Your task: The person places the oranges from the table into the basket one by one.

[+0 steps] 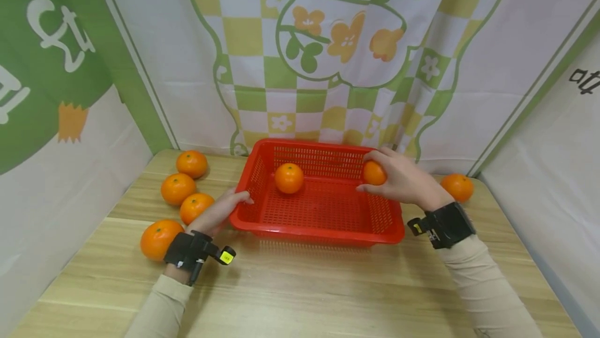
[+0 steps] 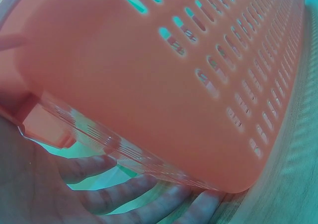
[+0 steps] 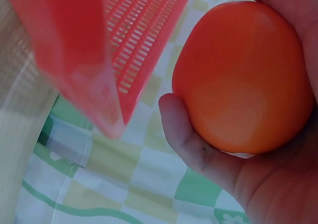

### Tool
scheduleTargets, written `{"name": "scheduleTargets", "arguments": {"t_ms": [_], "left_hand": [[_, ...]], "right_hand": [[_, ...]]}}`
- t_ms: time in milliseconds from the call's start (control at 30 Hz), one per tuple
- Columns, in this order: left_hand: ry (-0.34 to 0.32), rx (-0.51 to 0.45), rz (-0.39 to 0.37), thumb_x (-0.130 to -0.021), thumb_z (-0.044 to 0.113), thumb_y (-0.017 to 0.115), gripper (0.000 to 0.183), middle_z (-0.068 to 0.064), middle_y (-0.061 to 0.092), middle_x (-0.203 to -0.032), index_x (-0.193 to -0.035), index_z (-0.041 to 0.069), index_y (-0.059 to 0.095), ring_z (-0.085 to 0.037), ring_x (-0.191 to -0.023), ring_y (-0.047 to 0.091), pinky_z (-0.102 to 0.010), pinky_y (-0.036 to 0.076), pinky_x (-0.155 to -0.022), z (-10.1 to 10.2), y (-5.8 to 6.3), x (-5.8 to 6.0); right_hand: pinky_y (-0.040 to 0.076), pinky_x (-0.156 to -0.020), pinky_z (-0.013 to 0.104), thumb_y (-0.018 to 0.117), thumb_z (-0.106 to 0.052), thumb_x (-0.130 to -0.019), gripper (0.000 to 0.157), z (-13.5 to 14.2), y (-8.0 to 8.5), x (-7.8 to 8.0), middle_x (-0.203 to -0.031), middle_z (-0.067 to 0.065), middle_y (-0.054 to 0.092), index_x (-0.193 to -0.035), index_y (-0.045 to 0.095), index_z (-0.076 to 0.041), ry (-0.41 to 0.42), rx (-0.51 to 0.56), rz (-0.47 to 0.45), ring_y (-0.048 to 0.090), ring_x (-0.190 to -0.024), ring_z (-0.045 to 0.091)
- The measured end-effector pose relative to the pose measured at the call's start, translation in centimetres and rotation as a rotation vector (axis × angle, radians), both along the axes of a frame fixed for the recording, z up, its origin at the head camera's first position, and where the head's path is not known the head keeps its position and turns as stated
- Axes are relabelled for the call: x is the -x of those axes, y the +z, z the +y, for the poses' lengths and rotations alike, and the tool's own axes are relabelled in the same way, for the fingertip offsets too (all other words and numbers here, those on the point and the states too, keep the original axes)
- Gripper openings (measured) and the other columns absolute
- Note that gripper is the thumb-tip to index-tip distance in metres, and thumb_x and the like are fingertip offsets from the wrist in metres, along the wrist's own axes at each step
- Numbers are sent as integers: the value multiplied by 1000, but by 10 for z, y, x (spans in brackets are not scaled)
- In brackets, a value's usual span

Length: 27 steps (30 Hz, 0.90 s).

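Observation:
A red plastic basket (image 1: 319, 236) with slotted sides sits on the wooden table. My left hand (image 1: 222, 208) holds its left end, the thumb over the rim and the fingers (image 2: 124, 194) against the outside wall. Over the right end of the basket, my right hand (image 1: 398, 176) grips an orange (image 1: 374, 173) between thumb and fingers. The right wrist view shows this held orange (image 3: 241, 80) close up, beside the basket wall (image 3: 74, 50). Another orange (image 1: 289, 178) lies inside the basket, towards its left end.
Several oranges lie left of the basket, among them one at the back (image 1: 191, 164) and one near the left wrist (image 1: 159, 239). One more orange (image 1: 457, 187) sits at the right, behind my right wrist. A patterned curtain (image 1: 290, 103) hangs behind the table (image 1: 300, 296).

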State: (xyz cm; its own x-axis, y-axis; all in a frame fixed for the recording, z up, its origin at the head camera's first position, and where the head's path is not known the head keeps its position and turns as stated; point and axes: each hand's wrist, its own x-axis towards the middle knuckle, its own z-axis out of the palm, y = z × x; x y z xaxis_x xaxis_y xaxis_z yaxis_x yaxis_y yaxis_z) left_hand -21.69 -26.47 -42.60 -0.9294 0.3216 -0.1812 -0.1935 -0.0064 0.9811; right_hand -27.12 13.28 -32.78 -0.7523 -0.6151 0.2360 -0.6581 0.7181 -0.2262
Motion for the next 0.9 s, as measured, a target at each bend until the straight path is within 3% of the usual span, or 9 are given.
{"name": "scheduleTargets", "arguments": {"t_ms": [500, 900], "left_hand": [[-4, -19, -12, -89, 7, 41, 52, -40, 44, -125, -137, -6, 29, -50, -98, 54, -33, 58, -65, 0, 1, 0], [0, -18, -15, -89, 8, 40, 51, -40, 43, -125, -136, -8, 29, -50, -100, 53, -33, 58, -67, 1, 1, 0]], "right_hand": [[50, -52, 32, 74, -51, -72, 60, -13, 3, 0, -103, 5, 53, -116, 55, -15, 35, -19, -27, 54, -69, 18], [52, -59, 34, 73, -53, -72, 63, -25, 1, 6, -113, 8, 53, -119, 54, -15, 69, -69, -6, 55, -80, 19]]}}
